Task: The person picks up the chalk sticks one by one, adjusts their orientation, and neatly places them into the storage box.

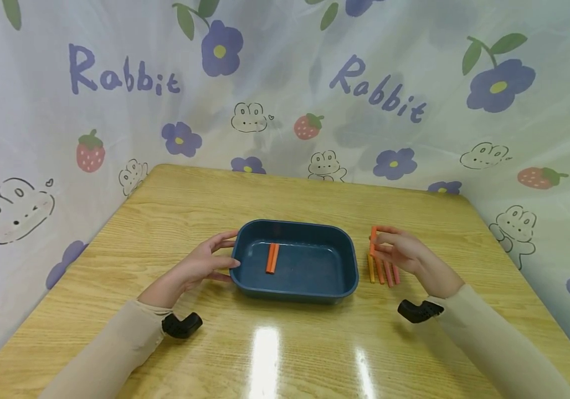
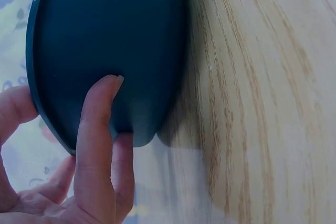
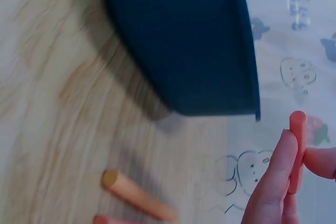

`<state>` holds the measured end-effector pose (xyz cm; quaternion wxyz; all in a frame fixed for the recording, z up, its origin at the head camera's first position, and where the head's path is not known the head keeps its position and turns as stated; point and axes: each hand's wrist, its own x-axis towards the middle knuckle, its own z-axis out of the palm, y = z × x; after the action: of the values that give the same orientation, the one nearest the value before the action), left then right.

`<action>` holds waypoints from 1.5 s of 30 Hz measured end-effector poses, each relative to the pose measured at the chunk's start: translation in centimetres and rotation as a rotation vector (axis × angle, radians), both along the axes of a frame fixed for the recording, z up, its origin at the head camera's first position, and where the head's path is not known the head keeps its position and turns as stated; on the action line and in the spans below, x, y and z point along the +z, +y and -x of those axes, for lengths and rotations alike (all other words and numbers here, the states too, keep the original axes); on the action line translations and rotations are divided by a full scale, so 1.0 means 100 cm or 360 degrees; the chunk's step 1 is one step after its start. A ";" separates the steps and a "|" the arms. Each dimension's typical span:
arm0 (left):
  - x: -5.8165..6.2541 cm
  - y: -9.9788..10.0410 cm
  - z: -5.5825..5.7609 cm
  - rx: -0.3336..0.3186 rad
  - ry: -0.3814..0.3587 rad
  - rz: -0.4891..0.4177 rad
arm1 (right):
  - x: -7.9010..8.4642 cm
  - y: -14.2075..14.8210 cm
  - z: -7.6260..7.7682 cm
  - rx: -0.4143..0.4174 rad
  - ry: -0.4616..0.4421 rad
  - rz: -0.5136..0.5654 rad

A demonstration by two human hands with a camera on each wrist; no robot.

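A dark blue rectangular tray [image 1: 294,295] stands on the table with two orange chalk-like sticks [image 1: 272,258] side by side inside it. My left hand [image 1: 204,263] is spread at the tray's left end. Its fingertips touch the rim and outer wall, with one fingertip [image 2: 113,85] flat against that wall. To the right of the tray, my right hand [image 1: 402,252] pinches another orange stick [image 3: 297,150] upright between thumb and fingers. Beneath and beside that hand lies a row of several yellow, orange and pink sticks [image 1: 388,272], partly covered by it.
The wooden table [image 1: 205,194] runs back to a patterned cloth [image 1: 285,83] with rabbits and flowers. Black wrist devices [image 1: 181,326] are strapped at both sleeves. Bright light patches [image 1: 265,360] reflect off the table's front.
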<state>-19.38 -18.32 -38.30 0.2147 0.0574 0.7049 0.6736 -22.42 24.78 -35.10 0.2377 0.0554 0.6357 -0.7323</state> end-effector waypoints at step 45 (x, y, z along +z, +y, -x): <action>0.001 0.000 -0.003 -0.0004 0.0007 0.0000 | 0.018 -0.100 0.022 0.0123 -0.0090 0.0033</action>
<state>-19.08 -18.33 -38.20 0.2139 0.0600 0.7052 0.6733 -24.63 14.74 -33.34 0.2843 0.0490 0.6227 -0.7274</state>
